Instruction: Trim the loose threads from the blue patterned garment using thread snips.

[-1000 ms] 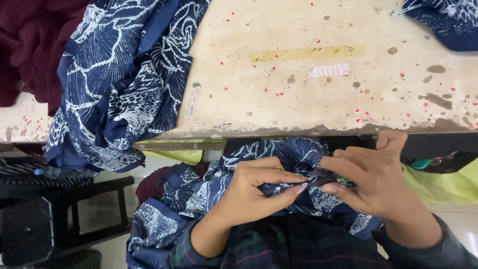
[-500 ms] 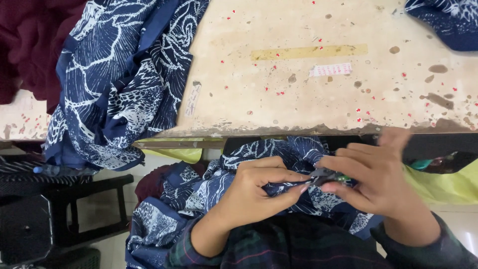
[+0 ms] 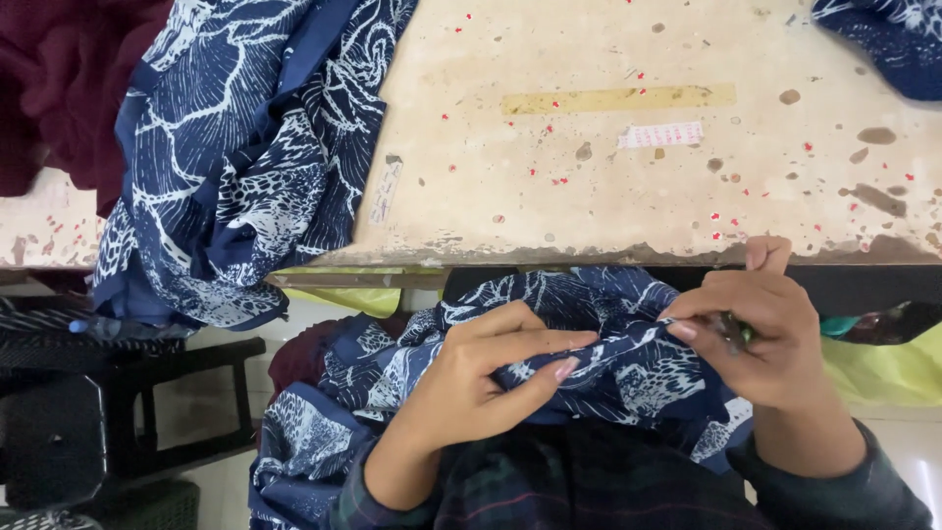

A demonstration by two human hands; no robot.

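Below the table edge (image 3: pixel 608 257), in our lap, lies the blue printed cloth (image 3: pixel 599 324). Our left hand (image 3: pixel 481 378) pinches a fold of it between thumb and forefinger, fingers narrow and closed on the fabric. Our right hand (image 3: pixel 760 334) is curled shut around a small dark tool (image 3: pixel 734 332) with a green part, its tip at the cloth; we cannot tell what kind of tool it is. Step in hand, as we judge it: fine work along a seam or edge, likely picking or trimming thread. The following move calls for a taut fold and a steady tip near the left fingertips. More blue cloth (image 3: pixel 235 167) hangs off the table at the left.
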